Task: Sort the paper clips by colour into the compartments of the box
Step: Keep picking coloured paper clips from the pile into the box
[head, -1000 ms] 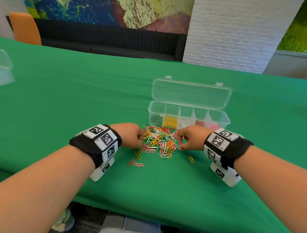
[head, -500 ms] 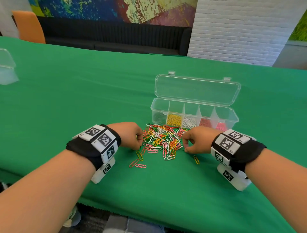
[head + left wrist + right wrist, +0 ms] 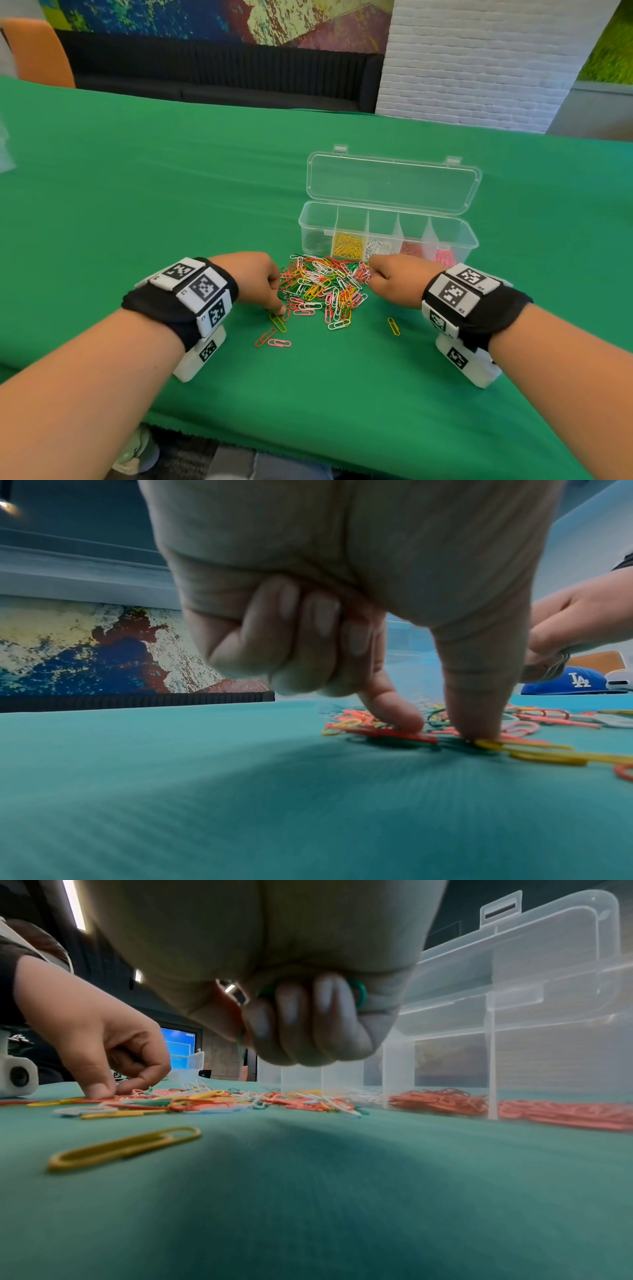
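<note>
A pile of mixed paper clips (image 3: pixel 322 287) lies on the green cloth in front of the clear box (image 3: pixel 459 240). Its lid (image 3: pixel 390 185) stands open. Left to right, the compartments hold green (image 3: pixel 313 240), yellow (image 3: pixel 347 245), white (image 3: pixel 378 246), red (image 3: pixel 411 248) and pink (image 3: pixel 445 255) clips. My left hand (image 3: pixel 260 284) has its forefinger (image 3: pixel 394 718) and thumb (image 3: pixel 476 723) pressed down on clips at the pile's near left edge, a gap between them. My right hand (image 3: pixel 394 281) is a fist just above the pile's right side, gripping green clips (image 3: pixel 359 993).
Loose clips lie nearer me: a yellow one (image 3: pixel 394 325) on the right, and a yellow (image 3: pixel 277 322), a red (image 3: pixel 264 337) and a pink one (image 3: pixel 279 342) on the left. A blue cap (image 3: pixel 575 681) sits far right. The table's front edge (image 3: pixel 308 455) is close.
My right hand has risen from the pile's near right edge and closed into a fist nearer the box. My left hand's fingertips have come down on the pile's near left edge.
</note>
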Motion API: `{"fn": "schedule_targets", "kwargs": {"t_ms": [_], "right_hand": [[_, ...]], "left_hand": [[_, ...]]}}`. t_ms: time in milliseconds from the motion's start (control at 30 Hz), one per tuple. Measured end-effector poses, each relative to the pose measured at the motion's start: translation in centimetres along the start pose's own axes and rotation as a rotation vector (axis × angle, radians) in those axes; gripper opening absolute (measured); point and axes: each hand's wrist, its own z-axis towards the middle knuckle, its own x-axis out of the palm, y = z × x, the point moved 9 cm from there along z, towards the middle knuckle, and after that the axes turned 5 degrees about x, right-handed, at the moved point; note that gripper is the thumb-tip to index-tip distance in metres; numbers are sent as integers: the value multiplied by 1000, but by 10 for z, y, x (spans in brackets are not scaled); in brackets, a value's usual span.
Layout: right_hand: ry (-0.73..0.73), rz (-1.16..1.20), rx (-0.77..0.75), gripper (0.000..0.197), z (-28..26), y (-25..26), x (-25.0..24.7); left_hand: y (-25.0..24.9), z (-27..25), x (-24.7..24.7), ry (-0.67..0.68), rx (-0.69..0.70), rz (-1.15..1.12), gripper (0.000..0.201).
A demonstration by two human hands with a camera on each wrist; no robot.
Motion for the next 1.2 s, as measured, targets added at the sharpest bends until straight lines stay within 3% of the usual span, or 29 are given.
{"fn": "schedule_targets", "kwargs": {"t_ms": [233, 433, 600, 767, 900, 1200], "right_hand": [[14, 65, 57, 30, -3, -1, -1], [13, 61, 58, 29, -3, 2, -2], [26, 89, 62, 6, -3, 2, 0], [57, 81, 36, 24, -3, 3, -3], [-1, 69, 65, 37, -8, -6, -13], [160, -126, 193, 25, -31, -35, 3]], "left_hand": [[-5, 0, -3, -10, 36, -46, 18], [7, -2, -7, -58, -54, 14, 34], [1, -2, -5, -37, -9, -27, 22], [-6, -2, -5, -29, 36, -19, 11], [-8, -3, -6, -59, 52, 31, 6], [-6, -2, -11, -52, -27, -152, 21]]}}
